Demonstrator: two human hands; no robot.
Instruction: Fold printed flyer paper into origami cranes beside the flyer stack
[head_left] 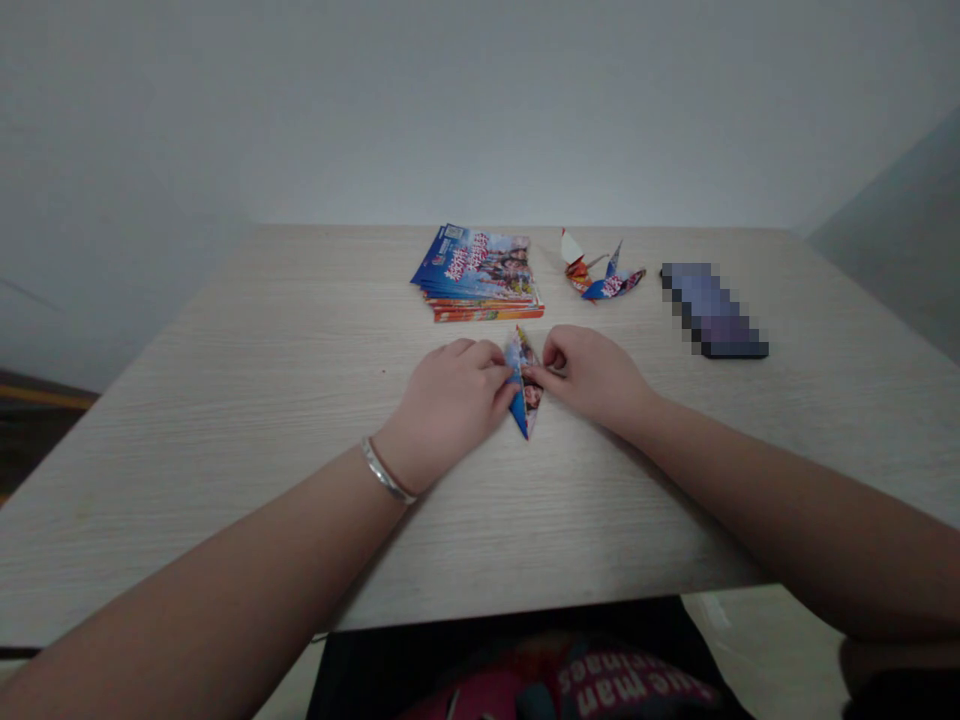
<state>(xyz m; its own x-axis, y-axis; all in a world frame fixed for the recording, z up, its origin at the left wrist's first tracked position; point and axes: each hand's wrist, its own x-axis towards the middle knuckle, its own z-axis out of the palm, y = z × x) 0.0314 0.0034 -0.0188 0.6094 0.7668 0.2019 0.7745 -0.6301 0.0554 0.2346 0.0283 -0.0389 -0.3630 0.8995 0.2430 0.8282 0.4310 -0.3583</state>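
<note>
A small piece of printed paper, folded into a narrow kite shape with blue on one side and a picture on the other, lies on the table between my hands. My left hand has its fingers and thumb pressed on the paper's left edge. From the other side, my right hand is curled, with the thumb reaching onto the paper's right part near the middle crease. The fingertips cover part of the fold.
Behind my hands lies a fanned stack of printed leaflets. Right of it sit folded paper cranes, close together. Farther right is a phone, blurred out. The pale wooden table meets a wall at the back.
</note>
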